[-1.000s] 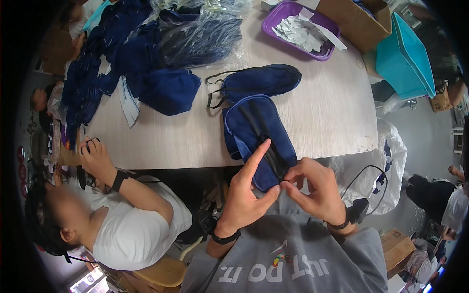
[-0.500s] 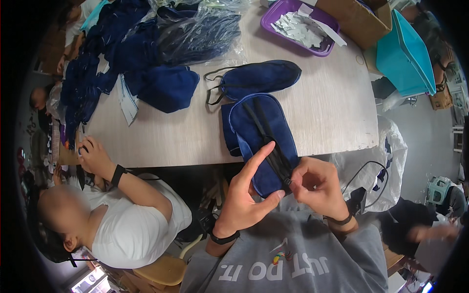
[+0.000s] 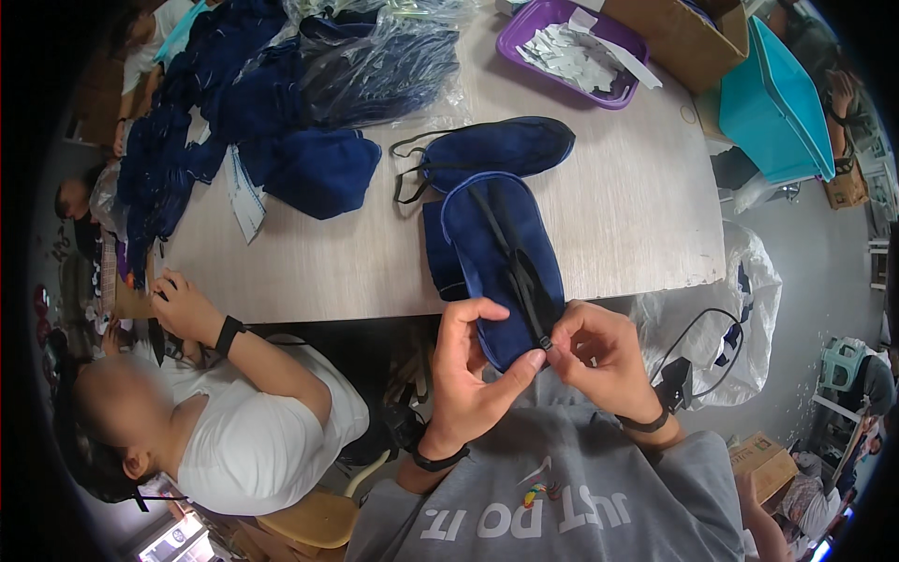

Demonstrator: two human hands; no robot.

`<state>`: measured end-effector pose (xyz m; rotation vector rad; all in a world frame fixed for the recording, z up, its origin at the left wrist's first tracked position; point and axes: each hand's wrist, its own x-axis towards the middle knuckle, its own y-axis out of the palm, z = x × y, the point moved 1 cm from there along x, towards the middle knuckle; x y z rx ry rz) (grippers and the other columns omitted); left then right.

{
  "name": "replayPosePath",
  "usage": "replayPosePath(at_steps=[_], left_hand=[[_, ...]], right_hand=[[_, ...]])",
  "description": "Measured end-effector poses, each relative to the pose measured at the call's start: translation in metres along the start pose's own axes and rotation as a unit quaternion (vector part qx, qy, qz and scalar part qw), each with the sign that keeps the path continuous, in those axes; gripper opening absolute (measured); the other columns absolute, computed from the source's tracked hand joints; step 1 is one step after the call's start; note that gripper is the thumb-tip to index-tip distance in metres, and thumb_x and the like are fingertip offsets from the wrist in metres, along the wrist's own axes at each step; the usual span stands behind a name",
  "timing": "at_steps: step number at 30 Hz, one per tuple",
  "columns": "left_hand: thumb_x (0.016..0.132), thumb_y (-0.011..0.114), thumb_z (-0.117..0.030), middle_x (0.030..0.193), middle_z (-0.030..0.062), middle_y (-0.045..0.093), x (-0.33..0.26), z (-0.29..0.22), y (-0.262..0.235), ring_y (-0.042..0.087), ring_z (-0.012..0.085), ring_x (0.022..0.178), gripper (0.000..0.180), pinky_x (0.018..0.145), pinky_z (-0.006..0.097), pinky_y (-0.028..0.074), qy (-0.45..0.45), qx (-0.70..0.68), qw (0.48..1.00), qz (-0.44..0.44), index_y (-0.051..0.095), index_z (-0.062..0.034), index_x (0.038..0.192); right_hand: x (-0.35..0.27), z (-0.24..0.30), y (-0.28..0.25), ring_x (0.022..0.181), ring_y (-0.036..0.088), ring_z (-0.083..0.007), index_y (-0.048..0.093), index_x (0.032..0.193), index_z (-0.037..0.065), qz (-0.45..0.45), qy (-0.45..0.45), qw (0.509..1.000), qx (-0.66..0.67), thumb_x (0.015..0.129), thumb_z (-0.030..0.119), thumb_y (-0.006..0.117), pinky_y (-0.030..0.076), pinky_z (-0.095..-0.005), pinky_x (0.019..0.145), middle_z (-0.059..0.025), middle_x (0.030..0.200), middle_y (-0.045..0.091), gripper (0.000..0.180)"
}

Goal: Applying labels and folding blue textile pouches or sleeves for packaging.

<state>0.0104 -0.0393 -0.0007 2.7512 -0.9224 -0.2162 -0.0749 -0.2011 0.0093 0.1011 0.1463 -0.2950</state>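
Note:
A long navy fabric piece (image 3: 501, 220) with rounded ends and piped edges reaches from the table to over my lap. Along it run black straps (image 3: 518, 272), with a small slider buckle (image 3: 544, 344) near the close end. My left hand (image 3: 473, 365) grips the close end from the left, its index finger curled over the fabric and its thumb by the buckle. With thumb and fingertips pinched together, my right hand (image 3: 599, 356) holds the strap at the buckle. Another navy piece (image 3: 496, 155) with black strap loops lies just beyond. Folded navy fabric (image 3: 440, 248) shows beneath the held one.
Navy cloth pieces (image 3: 318, 169) and a clear plastic bag (image 3: 393, 75) lie at the far left. A purple tray (image 3: 510, 51) of white slips, a cardboard box (image 3: 693, 42) and a teal bin (image 3: 773, 112) stand far right. A co-worker (image 3: 253, 431) sits close on my left.
My left index finger has drawn back from the straps and curled at the fabric's left edge. My hands stay at the buckle. At lower right, a cardboard box has come into view.

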Motion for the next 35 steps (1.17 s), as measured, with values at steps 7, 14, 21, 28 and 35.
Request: replayPosePath(at_steps=[7,14,21,28,35], left_hand=[[0.082,0.082,0.004,0.093,0.0046,0.066,0.005,-0.014,-0.002,0.063,0.0082,0.086,0.025,0.072,0.022,0.048,0.017,0.198,0.980,0.023,0.072,0.0046,0.105],[0.082,0.080,0.004,0.098,0.0140,0.074,0.003,-0.011,0.004,0.074,0.0238,0.083,0.022,0.072,0.030,0.056,0.138,0.262,0.955,0.000,0.076,-0.0007,0.103],[0.084,0.079,0.005,0.093,0.0139,0.073,0.001,-0.012,0.007,0.073,0.0240,0.080,0.017,0.068,0.031,0.055,0.155,0.300,0.941,-0.031,0.076,-0.0006,0.100],[0.086,0.078,0.000,0.087,0.0101,0.070,0.002,-0.017,0.008,0.067,0.0174,0.077,0.009,0.070,0.028,0.049,0.113,0.278,0.954,-0.027,0.073,0.0020,0.093],[0.089,0.077,-0.003,0.090,0.0084,0.069,0.000,-0.018,0.004,0.064,0.0153,0.079,0.009,0.070,0.026,0.046,0.068,0.243,0.968,-0.011,0.072,0.0018,0.096]], right_hand=[[-0.001,0.002,-0.001,0.067,0.055,-0.0024,0.064,0.091,0.002,-0.009,-0.028,0.999,-0.042,0.088,0.001,0.071,0.035,-0.0192,0.047,0.0005,0.083,0.060,0.008],[-0.003,0.018,0.003,0.062,0.062,-0.0106,0.065,0.092,0.000,-0.014,-0.093,0.982,-0.165,0.088,0.004,0.076,0.041,-0.0246,0.048,-0.0055,0.083,0.064,0.012],[-0.004,0.012,0.004,0.059,0.063,-0.0142,0.067,0.092,-0.002,-0.053,-0.158,0.962,-0.217,0.090,0.003,0.075,0.045,-0.0269,0.050,-0.0088,0.079,0.064,0.009],[-0.007,0.015,0.004,0.052,0.060,-0.0088,0.067,0.093,-0.003,-0.024,-0.012,0.996,-0.090,0.098,0.007,0.070,0.042,-0.0248,0.046,-0.0065,0.078,0.064,0.012],[-0.011,0.010,-0.001,0.050,0.060,-0.0099,0.068,0.094,-0.001,-0.002,0.073,0.997,0.028,0.102,0.014,0.067,0.046,-0.0217,0.046,-0.0037,0.078,0.064,0.017]])
